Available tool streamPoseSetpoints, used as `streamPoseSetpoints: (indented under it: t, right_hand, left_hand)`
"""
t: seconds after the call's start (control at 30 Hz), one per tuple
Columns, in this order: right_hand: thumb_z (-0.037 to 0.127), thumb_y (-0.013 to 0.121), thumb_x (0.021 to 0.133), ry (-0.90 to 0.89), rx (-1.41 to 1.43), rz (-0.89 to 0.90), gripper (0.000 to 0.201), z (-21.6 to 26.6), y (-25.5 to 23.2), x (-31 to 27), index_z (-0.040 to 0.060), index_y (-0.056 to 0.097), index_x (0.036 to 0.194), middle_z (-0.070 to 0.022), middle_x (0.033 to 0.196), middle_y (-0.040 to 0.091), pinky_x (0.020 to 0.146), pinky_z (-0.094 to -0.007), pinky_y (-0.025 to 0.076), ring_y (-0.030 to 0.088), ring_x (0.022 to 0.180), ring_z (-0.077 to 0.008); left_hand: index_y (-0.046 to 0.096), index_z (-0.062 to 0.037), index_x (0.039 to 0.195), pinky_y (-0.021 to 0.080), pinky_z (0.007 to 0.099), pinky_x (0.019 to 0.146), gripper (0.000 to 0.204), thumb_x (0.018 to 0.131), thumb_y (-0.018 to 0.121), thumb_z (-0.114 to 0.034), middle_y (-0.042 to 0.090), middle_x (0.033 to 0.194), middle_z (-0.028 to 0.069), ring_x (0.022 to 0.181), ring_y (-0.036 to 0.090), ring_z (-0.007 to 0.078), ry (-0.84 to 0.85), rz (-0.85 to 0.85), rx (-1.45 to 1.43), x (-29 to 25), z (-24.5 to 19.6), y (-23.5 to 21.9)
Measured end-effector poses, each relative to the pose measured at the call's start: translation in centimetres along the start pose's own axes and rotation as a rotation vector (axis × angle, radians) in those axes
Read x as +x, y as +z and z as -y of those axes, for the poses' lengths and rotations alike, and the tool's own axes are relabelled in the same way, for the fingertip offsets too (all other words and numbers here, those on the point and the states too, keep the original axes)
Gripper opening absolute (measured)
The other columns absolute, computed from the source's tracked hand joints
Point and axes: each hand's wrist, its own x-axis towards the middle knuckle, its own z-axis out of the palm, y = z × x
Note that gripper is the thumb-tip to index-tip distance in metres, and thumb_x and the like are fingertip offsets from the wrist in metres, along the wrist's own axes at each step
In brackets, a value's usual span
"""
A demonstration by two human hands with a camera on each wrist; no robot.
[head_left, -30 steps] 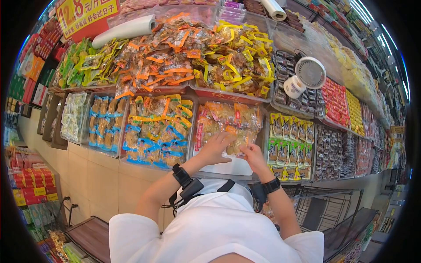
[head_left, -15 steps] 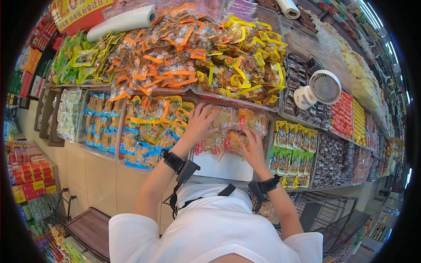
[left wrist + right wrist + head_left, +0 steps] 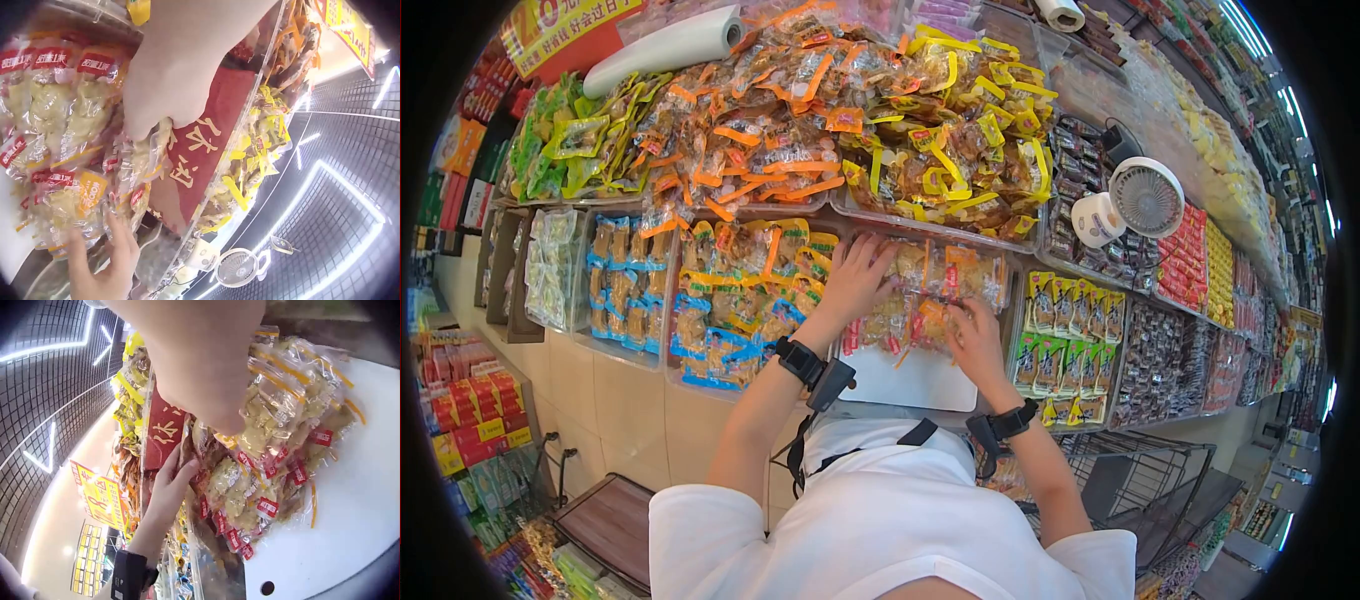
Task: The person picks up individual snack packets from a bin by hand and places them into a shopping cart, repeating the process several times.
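Clear snack packets (image 3: 885, 325) with red and orange labels lie in rows in the front bin, over a white board (image 3: 910, 380). My left hand (image 3: 860, 275) reaches to the bin's far left part. In the left wrist view, its bent fingers hold the upper edge of a packet (image 3: 159, 147) standing on edge by a red panel (image 3: 209, 137). My right hand (image 3: 975, 340) is at the right side of the packets. Its fingers (image 3: 78, 250) rest against the end of a packet (image 3: 69, 203) in the left wrist view; the right wrist view hides its fingertips.
Left of the bin are blue- and yellow-edged packets (image 3: 740, 310); right of it, yellow and green packets (image 3: 1065, 345). Heaped orange-strip packets (image 3: 770, 130) and yellow-strip packets (image 3: 960, 140) rise behind. A small white fan (image 3: 1145, 198) stands at right, a wire cart (image 3: 1140, 480) below.
From close together at the near packets, my hands have moved apart, the left going up and left to the bin's far side. More white board showed by mid-sequence. The head view shifted slightly.
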Motion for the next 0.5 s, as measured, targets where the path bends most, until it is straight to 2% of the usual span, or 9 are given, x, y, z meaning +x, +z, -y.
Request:
streamPoseSetpoints:
  t: [0.13,0.37,0.5]
  right_hand:
    - [0.017,0.064,0.060,-0.055,-0.086,0.143,0.049,0.3,0.5,-0.3,0.0087,0.045,0.104,-0.0135,0.109,0.037,0.082,-0.0416,0.031,0.036,0.102,-0.0315]
    - [0.019,0.066,0.057,-0.076,-0.181,0.134,0.051,0.7,1.1,0.2,0.0083,0.046,0.103,-0.0133,0.106,0.039,0.082,-0.0394,0.032,0.036,0.101,-0.0293]
    - [0.017,0.065,0.058,-0.085,-0.152,0.152,0.047,0.5,0.9,0.3,0.0089,0.048,0.100,-0.0112,0.104,0.040,0.082,-0.0382,0.032,0.037,0.100,-0.0280]
  left_hand:
    - [0.043,-0.0077,0.109,0.024,0.0433,0.088,0.052,0.064,0.058,-0.028,0.044,0.107,0.0110,0.104,0.039,0.0242,0.032,0.004,0.012,0.4,0.0,-0.1]
    - [0.042,-0.0080,0.109,0.024,0.0436,0.088,0.053,0.062,0.059,-0.026,0.043,0.110,0.0118,0.105,0.038,0.0250,-0.012,0.060,-0.018,0.4,-0.3,-0.7]
    - [0.043,-0.0093,0.108,0.024,0.0436,0.088,0.052,0.061,0.058,-0.023,0.043,0.111,0.0114,0.105,0.038,0.0268,-0.016,-0.006,-0.020,0.5,-0.9,-1.5]
